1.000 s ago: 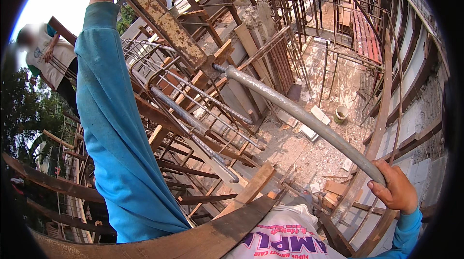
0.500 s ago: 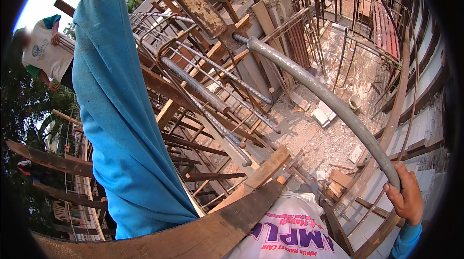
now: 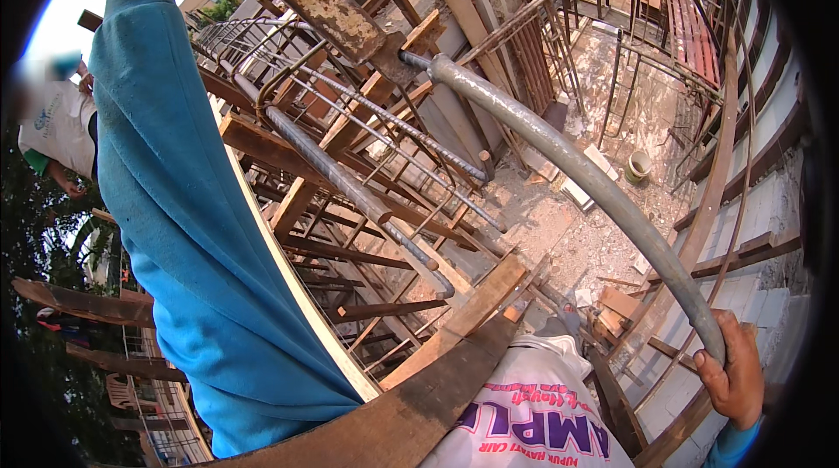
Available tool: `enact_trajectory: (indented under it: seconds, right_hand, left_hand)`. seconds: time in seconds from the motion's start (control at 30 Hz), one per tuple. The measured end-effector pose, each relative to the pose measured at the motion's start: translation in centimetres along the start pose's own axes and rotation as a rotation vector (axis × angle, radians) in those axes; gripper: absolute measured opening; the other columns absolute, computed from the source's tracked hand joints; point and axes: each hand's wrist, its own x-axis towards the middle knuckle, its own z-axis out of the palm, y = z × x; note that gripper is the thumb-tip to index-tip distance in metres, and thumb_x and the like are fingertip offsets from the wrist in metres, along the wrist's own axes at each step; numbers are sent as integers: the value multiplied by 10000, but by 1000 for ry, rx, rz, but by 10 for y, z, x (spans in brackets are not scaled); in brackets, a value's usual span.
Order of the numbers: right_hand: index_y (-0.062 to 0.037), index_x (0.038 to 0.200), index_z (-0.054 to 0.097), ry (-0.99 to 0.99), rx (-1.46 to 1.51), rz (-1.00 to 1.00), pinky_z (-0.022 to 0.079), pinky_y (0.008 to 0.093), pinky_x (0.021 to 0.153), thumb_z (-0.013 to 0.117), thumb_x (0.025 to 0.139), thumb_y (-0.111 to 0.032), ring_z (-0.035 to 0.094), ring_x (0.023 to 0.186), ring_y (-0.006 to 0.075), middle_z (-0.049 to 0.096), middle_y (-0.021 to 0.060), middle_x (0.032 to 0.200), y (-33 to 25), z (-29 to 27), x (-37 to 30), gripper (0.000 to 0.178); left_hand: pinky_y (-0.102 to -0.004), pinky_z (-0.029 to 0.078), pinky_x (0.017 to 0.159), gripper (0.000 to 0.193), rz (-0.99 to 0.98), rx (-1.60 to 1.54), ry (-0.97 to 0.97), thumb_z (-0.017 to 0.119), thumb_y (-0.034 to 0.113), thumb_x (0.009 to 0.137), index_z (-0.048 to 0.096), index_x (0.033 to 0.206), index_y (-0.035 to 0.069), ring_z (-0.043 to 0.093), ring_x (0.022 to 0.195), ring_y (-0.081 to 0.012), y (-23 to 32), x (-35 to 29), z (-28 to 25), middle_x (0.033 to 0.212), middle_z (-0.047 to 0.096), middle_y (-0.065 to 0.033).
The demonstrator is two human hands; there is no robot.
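— "Blue left sleeve (image 3: 201, 232) stands now farther from the grey pipe (image 3: 578, 171) than a moment before. What do the fingers do?"

— "Right hand (image 3: 732, 370) is curled closed around the near end of the pipe, with the thumb at its left side. About the left hand I cannot tell; it is beyond the upper edge of view."

— "And the pipe, where does it go?"

— "From the right hand it slopes up to a short metal rod (image 3: 415, 59), which runs between it and the rusty beam (image 3: 301, 0)."

— "What is around?"

— "Left of the pipe are steel bars (image 3: 328, 164). Right of it stands a pale bucket (image 3: 637, 173). Far left of it is a co-worker (image 3: 59, 123)."
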Motion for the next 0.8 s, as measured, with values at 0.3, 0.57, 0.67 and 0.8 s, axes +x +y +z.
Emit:
enact_trajectory:
  seconds: [0.3,0.57,0.67,0.8]
  right_hand:
    - [-19,1161,491,-42,-92,134,362,363,727,557,779,-201,436,725,288,541,137,880,-18,-8,-17,428]
    - [-30,1137,498,14,-117,59,378,397,691,570,773,-221,456,713,320,546,157,853,-16,-2,-3,417]
    - [-30,1143,498,-12,-103,-27,385,403,682,579,766,-197,467,725,328,549,161,862,0,-1,4,420]
    - [-29,1121,507,61,-81,-57,392,399,676,594,759,-181,475,724,328,548,160,840,5,-2,1,402]
  left_hand:
    - [-385,450,515,412,-963,-1376,95,363,496,902,492,775,125,518,579,-241,14,-2,39,635,499,-69]
    - [-394,444,510,480,-1105,-1418,129,295,548,918,479,796,121,494,555,-238,-5,-7,45,638,485,-71]
    - [-387,446,505,471,-1079,-1405,148,300,533,920,486,793,120,498,554,-239,-18,-14,36,635,489,-72]
    - [-395,458,503,429,-1068,-1451,93,346,494,924,498,791,115,513,538,-247,-7,-16,38,627,495,-71]
